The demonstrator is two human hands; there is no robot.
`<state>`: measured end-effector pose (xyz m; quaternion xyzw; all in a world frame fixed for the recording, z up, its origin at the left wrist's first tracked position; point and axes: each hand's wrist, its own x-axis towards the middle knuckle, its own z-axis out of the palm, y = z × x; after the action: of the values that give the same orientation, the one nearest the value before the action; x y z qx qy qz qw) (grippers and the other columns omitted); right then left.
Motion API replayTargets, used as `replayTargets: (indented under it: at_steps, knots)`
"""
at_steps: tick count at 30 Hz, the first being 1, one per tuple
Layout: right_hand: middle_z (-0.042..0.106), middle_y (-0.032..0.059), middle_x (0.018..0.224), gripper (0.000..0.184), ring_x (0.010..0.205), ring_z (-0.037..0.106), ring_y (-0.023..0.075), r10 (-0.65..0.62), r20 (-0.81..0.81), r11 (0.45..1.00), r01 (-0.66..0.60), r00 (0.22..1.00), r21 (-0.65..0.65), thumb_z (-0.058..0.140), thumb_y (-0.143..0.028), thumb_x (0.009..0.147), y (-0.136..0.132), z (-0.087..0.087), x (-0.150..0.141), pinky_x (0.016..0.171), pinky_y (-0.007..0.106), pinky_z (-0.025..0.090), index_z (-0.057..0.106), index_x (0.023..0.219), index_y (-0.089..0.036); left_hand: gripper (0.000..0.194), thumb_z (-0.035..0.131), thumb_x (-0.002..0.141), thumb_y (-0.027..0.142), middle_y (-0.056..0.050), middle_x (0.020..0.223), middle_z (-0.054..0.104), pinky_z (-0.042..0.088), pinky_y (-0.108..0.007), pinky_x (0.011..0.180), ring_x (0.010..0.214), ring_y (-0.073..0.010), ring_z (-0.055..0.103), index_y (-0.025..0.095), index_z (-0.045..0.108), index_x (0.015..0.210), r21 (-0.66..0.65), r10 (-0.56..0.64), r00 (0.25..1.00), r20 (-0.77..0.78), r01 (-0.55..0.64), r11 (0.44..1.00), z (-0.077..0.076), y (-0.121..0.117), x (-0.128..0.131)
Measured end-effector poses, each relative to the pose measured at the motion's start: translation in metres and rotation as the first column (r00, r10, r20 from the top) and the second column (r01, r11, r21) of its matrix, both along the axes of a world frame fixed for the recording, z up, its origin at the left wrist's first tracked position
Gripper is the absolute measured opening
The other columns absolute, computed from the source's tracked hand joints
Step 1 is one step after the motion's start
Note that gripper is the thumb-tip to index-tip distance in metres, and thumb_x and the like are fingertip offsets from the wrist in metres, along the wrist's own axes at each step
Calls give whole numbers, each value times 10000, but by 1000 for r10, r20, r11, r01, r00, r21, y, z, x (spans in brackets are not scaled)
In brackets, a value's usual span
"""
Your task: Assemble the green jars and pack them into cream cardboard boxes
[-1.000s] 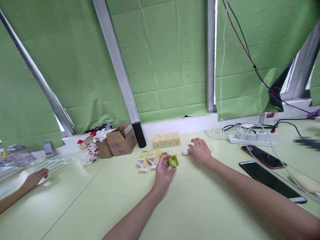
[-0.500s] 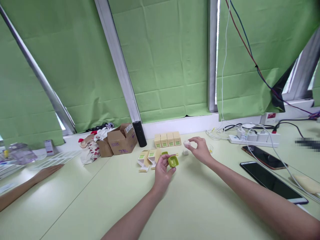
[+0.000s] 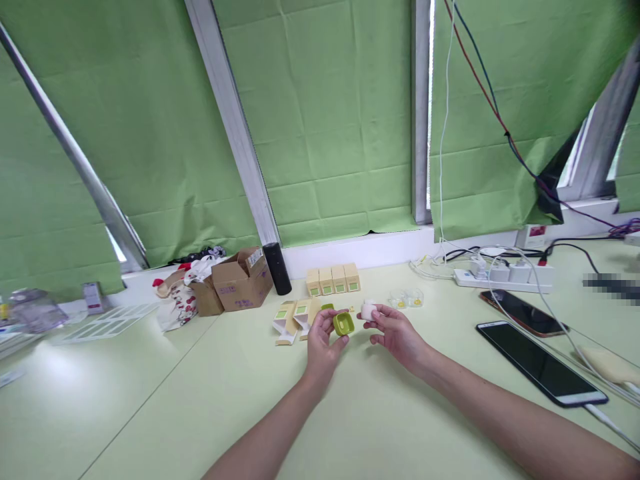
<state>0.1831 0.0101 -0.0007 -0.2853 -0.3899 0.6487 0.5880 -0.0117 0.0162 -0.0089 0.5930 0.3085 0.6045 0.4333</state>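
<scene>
Green cup [image 3: 344,324] is clamped between the thumb and fingers of the left hand [image 3: 323,340], hollow side toward the viewer. White piece [image 3: 369,312] is clamped between the thumb and upper fingers of the right hand [image 3: 400,332], between 2 and 3 o'clock from the cup; the two parts are near each other, with a gap between. Reference all further positions to the cup:

- 12 o'clock: four cartons [image 3: 333,279], side by side in a row on the worktop [image 3: 240,400]
- 9 o'clock: two opened cartons [image 3: 295,319], near the left hand
- 10 o'clock: black cylinder [image 3: 277,268], upright, next to the cardboard box [image 3: 243,283]
- 2 o'clock: clear containers [image 3: 406,298], beyond the right hand
- 3 o'clock: two phones [image 3: 543,361], lying flat, well apart from both hands
</scene>
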Motion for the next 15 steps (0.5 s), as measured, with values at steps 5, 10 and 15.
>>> replayTargets:
  at_steps: [5, 10, 15]
  knots:
    - [762, 61, 978, 510, 854, 621, 190, 1, 43, 998, -4, 999, 62, 960, -394, 650, -3, -2, -1, 621, 265, 486, 668, 1036, -236, 490, 813, 709, 192, -165, 1252, 737, 508, -406, 977, 1145, -287, 690, 193, 562, 1130, -8, -4, 1000, -3, 4, 1000, 2, -2, 1]
    - [696, 9, 893, 512, 794, 614, 173, -21, 106, 989, 5, 994, 145, 975, -376, 606, -4, -4, -6, 608, 272, 511, 655, 980, -235, 481, 813, 689, 179, -147, 1233, 748, 503, -405, 980, 1145, -283, 685, 203, 570, 1103, -4, 18, 1000, -6, -18, 1000, 2, -2, 1]
    - [682, 4, 901, 507, 793, 660, 183, -3, 99, 990, -11, 995, 139, 972, -344, 579, -6, -4, -9, 672, 318, 562, 662, 962, -227, 470, 798, 697, 184, -141, 1226, 747, 500, -419, 991, 1141, -286, 684, 205, 572, 1108, -8, 28, 999, -32, -28, 1000, 2, -4, 1]
